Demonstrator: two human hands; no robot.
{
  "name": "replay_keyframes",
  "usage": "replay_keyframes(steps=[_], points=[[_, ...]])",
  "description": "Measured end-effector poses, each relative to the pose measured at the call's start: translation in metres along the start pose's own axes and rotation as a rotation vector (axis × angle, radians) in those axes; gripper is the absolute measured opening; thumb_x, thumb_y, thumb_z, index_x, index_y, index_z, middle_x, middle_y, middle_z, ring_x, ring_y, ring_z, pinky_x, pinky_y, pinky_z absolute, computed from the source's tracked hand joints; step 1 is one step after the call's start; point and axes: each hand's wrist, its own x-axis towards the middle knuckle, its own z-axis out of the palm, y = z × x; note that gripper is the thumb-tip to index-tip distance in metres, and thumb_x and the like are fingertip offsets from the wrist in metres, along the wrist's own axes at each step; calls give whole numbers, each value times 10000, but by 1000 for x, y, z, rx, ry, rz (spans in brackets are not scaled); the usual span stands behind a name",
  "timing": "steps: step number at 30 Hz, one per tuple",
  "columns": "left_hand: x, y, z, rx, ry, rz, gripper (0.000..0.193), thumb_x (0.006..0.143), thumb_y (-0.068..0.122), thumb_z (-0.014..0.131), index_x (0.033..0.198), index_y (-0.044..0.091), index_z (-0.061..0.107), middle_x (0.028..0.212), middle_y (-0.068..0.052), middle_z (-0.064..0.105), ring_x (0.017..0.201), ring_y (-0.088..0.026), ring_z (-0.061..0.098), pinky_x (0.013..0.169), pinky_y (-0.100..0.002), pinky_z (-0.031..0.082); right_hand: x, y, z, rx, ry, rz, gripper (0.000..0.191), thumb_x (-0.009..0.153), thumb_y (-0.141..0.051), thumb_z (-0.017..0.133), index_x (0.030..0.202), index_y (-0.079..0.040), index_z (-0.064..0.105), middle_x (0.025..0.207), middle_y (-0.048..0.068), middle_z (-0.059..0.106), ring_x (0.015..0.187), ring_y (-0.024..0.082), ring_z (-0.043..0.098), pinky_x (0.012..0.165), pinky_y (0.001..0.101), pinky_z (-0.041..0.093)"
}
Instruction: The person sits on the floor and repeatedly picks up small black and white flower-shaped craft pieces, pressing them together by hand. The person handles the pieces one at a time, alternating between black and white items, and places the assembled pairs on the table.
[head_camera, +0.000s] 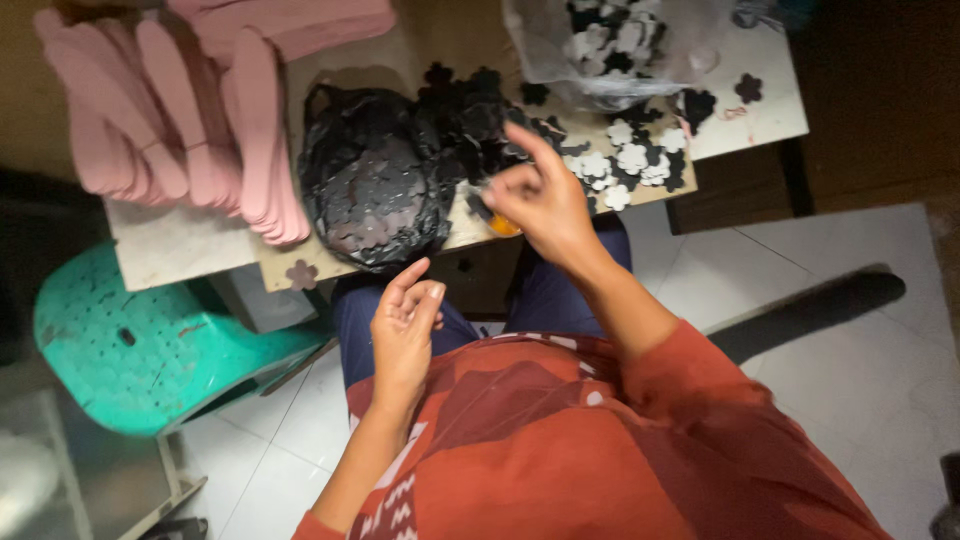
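right hand (545, 200) | part-open, grip unclear | above black flower cutouts (470, 120)

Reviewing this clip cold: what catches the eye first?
The right hand is raised over the board, index finger out, amid scattered black and white flower cutouts. At centre sits a black bag heaped with dark cutouts; stacked pink strips fill the upper left. The left hand hovers lower, fingers curled, above the lap.
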Motion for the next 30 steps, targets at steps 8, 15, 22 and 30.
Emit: replay_keyframes(steps=[8, 15, 22, 30], points=[[-2, -9, 16, 120, -26, -63, 434, 975, 150, 654, 1390, 45, 581, 1031, -20, 738, 877, -45, 628, 750, -208, 493, 28, 14, -35, -324, 289, -183, 774, 958, -63, 752, 1600, -142, 328, 1143, 66, 759, 892, 90, 679, 812, 255, 578], [7, -17, 30, 147, -64, -72, 427, 978, 148, 650, 1389, 52, 587, 1037, -26, 742, 885, -50, 635, 761, -210, 493, 3, 28, -114, -848, 493, -152, 784, 897, -62, 784, 1576, -146, 400, 1065, 66, 767, 744, 169, 645, 732, 309, 556], [4, -22, 39, 162, -73, -75, 416, 980, 147, 648, 1380, 51, 595, 1038, -26, 751, 884, -54, 643, 763, -216, 504, 5, 38, -123, -1065, 439, -362, 867, 850, -63, 811, 1593, -140, 371, 1072, 81, 731, 939, 270, 674, 860, 405, 541], [6, -23, 35, 193, -51, -74, 413, 984, 148, 643, 1382, 51, 592, 1024, -27, 748, 883, -52, 644, 762, -211, 506, -5, 37, -121, -1012, 448, -397, 819, 829, 47, 785, 1560, -118, 456, 926, 42, 704, 815, 189, 630, 755, 333, 531]])
